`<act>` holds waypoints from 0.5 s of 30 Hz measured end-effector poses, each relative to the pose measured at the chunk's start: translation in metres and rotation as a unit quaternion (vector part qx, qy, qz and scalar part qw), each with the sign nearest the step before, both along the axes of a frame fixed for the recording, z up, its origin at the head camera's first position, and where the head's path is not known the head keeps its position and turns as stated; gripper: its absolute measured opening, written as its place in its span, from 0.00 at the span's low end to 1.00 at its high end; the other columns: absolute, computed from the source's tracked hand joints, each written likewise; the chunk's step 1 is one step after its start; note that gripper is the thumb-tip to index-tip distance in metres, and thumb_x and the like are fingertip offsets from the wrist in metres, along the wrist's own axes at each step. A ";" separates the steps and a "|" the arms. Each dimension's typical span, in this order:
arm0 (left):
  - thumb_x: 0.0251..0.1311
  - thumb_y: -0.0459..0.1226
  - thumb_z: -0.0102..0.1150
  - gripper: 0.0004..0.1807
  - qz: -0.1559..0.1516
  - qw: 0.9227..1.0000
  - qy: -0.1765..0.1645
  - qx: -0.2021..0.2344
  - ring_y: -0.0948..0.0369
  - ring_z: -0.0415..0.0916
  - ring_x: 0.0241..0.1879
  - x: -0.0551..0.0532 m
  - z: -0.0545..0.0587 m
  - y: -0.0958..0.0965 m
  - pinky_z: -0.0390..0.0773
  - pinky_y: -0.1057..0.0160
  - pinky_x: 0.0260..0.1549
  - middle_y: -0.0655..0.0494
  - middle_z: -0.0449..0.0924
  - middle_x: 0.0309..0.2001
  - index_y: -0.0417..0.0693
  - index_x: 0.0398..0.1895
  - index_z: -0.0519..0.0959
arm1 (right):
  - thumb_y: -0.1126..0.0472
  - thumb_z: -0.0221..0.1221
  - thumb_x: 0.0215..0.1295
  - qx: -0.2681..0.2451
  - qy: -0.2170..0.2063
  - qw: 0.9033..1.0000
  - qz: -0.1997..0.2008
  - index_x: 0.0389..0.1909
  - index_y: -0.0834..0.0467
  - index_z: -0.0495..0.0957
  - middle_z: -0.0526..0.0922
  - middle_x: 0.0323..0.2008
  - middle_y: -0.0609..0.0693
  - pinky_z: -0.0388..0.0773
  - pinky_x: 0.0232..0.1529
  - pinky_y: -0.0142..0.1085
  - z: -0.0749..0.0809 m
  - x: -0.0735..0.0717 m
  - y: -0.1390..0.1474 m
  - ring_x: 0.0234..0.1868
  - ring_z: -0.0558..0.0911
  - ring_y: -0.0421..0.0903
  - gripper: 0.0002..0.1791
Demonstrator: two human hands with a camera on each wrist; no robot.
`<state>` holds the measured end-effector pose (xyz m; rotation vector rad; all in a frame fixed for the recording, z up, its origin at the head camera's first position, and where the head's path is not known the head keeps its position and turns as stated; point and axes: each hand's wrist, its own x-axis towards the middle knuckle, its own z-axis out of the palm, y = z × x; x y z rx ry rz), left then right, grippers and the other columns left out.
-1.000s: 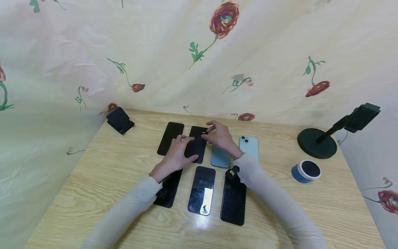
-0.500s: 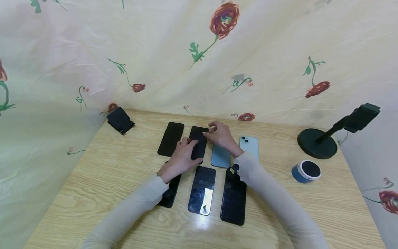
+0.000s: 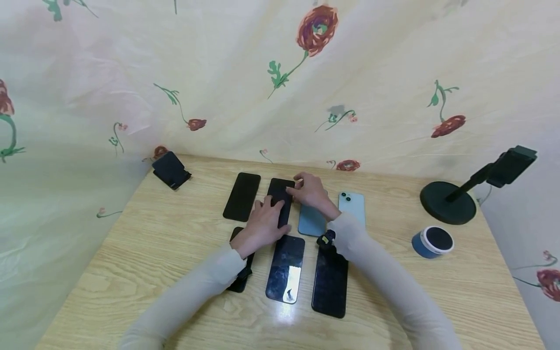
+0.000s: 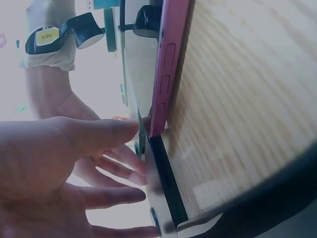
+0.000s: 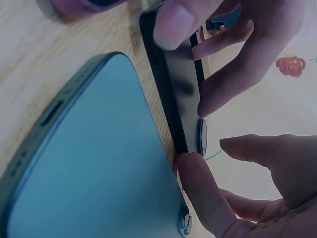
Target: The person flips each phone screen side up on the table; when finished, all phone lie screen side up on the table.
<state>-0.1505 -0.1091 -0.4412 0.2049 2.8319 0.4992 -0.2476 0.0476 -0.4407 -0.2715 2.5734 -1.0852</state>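
Observation:
A black phone (image 3: 280, 188) lies in the back row, between both hands. My left hand (image 3: 261, 227) reaches over its near part, fingers spread; in the right wrist view, the left thumb (image 5: 174, 25) is over one end while other fingers touch its surface. My right hand (image 3: 309, 191) is at the far right corner, with one fingertip (image 5: 190, 163) against the phone's edge and another digit raised apart. Under the right wrist lies a blue phone (image 3: 310, 221). Below the left hand, a glossy dark phone (image 3: 285, 270) with a pinkish side edge (image 4: 168, 74) lies flat.
Other phones lie around: a black one (image 3: 242, 197) at back left, a light blue one (image 3: 353, 206), and black ones (image 3: 330, 287) (image 3: 238, 284) in front. A folded black stand (image 3: 170, 170), a round-based stand (image 3: 448, 203) and a blue-and-white cylinder (image 3: 432, 242) sit near the edges.
My left hand has shifted right and slightly toward me over the black phone, uncovering more of the front left phone. My right hand has moved only slightly at the far corner.

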 end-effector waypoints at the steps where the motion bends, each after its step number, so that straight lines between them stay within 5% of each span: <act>1: 0.67 0.54 0.66 0.41 -0.001 1.000 0.001 -0.006 0.37 0.65 0.68 -0.001 -0.001 0.001 0.77 0.42 0.62 0.36 0.59 0.77 0.47 0.78 0.66 | 0.52 0.62 0.74 -0.002 -0.001 1.000 0.000 0.71 0.64 0.70 0.87 0.50 0.62 0.81 0.37 0.34 0.000 0.000 0.000 0.38 0.89 0.50 0.31; 15: 0.66 0.52 0.68 0.39 -0.014 0.999 0.024 -0.040 0.38 0.68 0.63 -0.003 -0.001 0.006 0.81 0.45 0.55 0.35 0.66 0.71 0.47 0.76 0.70 | 0.57 0.61 0.75 -0.031 -0.006 0.999 -0.005 0.70 0.66 0.71 0.86 0.50 0.65 0.84 0.34 0.32 -0.005 -0.002 -0.001 0.37 0.90 0.52 0.29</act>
